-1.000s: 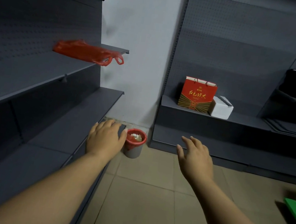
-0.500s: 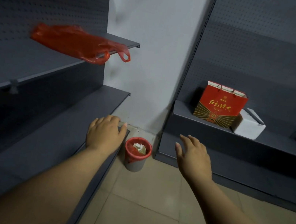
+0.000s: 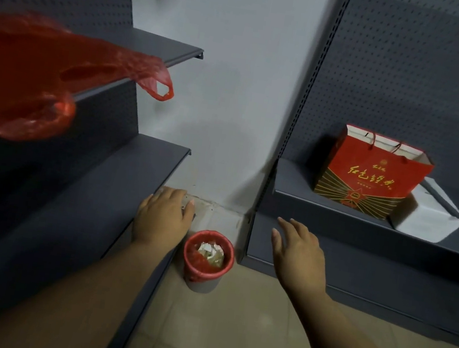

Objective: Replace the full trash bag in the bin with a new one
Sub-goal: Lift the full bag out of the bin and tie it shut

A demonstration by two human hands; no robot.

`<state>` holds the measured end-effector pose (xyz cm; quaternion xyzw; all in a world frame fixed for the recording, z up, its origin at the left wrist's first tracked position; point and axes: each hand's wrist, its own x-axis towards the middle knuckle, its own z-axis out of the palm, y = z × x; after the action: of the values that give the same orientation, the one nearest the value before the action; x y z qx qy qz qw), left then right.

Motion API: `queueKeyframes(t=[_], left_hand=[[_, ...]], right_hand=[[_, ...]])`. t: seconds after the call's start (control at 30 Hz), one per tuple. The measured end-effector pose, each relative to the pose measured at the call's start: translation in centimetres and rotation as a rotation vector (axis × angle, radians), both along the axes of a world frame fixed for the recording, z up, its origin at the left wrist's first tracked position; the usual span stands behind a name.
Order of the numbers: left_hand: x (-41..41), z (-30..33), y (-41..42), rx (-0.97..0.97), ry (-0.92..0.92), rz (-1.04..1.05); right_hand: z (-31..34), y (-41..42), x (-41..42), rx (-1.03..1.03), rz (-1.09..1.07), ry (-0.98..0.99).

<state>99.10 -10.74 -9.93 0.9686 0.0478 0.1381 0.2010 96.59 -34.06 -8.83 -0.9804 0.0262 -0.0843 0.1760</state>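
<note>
A small grey bin (image 3: 201, 284) stands on the tiled floor in the corner. A red trash bag (image 3: 195, 261) lines it, folded over the rim, with crumpled paper waste (image 3: 210, 254) inside. A loose red plastic bag (image 3: 37, 76) lies on the upper left shelf, its handle loops hanging over the edge. My left hand (image 3: 162, 217) hovers just left of the bin, above the lower shelf's corner, fingers loosely spread and holding nothing. My right hand (image 3: 298, 255) is stretched out to the right of the bin, fingers apart and empty.
Dark grey shelving (image 3: 74, 210) runs along the left. Another dark shelf unit (image 3: 335, 216) at the right carries a red paper gift bag (image 3: 371, 174) and a white box (image 3: 427, 218). A pale wall (image 3: 221, 83) closes the corner behind the bin.
The view has moved closer to the corner and tilted down; the bin and the loose red bag look larger. Both hands have stayed open and advanced towards the bin.
</note>
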Motion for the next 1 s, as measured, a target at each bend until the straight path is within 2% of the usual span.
queueKeyframes(t=[0.23,0.4,0.53,0.77,1.0], left_hand=[[10.2,-3.9,-2.6,-0.043,0.084,0.129],[17.0,-8.6,-5.3,-0.192,0.180,0.318],[21.1,-14.1,-7.1,-0.184,0.230,0.473],[25.2,-24.9,-8.7,-0.241,0.299,0.618],[26.4,-40.7,-6.7,-0.233,0.279,0.669]], right_hand=[[-4.0,-2.0,13.7,0.028,0.153,0.022],[-8.2,-4.7,24.3,0.035,0.321,0.074],[-13.0,-6.4,31.2,0.032,0.425,0.169],[-25.3,-5.6,38.0,0.119,0.476,0.304],[-41.2,-2.5,41.0,0.130,0.483,0.306]])
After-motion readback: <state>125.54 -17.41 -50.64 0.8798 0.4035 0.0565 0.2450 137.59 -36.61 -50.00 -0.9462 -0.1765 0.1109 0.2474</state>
